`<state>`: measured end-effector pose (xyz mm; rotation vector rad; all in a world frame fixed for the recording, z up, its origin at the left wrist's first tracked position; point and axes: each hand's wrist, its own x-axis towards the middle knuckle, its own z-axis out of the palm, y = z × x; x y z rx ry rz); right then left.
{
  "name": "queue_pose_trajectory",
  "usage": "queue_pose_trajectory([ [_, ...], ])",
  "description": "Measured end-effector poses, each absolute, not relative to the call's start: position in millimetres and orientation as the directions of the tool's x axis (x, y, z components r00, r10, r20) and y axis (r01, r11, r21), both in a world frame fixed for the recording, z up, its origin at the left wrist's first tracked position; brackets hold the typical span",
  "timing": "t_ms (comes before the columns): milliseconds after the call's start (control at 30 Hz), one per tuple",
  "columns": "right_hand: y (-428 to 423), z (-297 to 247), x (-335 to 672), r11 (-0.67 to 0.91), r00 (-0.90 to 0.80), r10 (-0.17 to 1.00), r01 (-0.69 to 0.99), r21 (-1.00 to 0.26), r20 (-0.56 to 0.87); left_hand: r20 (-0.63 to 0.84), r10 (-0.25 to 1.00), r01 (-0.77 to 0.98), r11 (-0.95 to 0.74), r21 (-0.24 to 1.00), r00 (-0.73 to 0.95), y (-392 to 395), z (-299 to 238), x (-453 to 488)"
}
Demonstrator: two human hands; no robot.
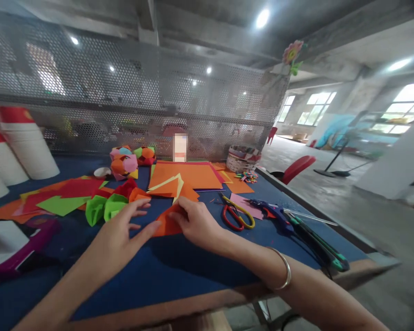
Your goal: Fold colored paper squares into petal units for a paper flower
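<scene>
folded orange paper (166,224) lies flat on the blue worktop (179,271), near its middle, between both hands. long axis runs lower left to upper right in view; the upper end is hidden under the right fingers. right hand (197,224): fingers curled, pinching the paper's right edge. left hand (122,232): fingers spread open, index tip touching the lower left edge. scissors (236,216) lie near the right hand; green folded pieces (105,208) lie beyond the left hand.
</scene>
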<state>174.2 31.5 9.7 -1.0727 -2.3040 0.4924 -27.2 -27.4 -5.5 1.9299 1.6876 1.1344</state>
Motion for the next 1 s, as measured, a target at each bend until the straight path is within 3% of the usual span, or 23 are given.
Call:
queue_pose_trajectory([
  [200, 33, 10, 180, 0.642, -0.513, 0.766, 0.582, -0.499, 0.387, -0.052, 0.956, 0.642, -0.153, 0.751, 0.289, 9, 7, -13],
  [333, 42, 9, 184, 0.621, -0.474, 0.783, 0.629, -0.467, 0.402, -0.197, 0.911, 0.604, -0.068, 0.794, 0.361, 19, 4, -7],
  [633, 51, 3, 188, 0.647, -0.521, 0.762, 0.633, -0.424, 0.384, -0.334, 0.85, 0.516, 0.089, 0.852, 0.406, 28, -12, -15],
  [1000, 61, 0, 191, 0.666, -0.507, 0.743, 0.629, -0.402, 0.437, -0.379, 0.849, 0.519, 0.15, 0.842, 0.369, 33, -10, -29],
])
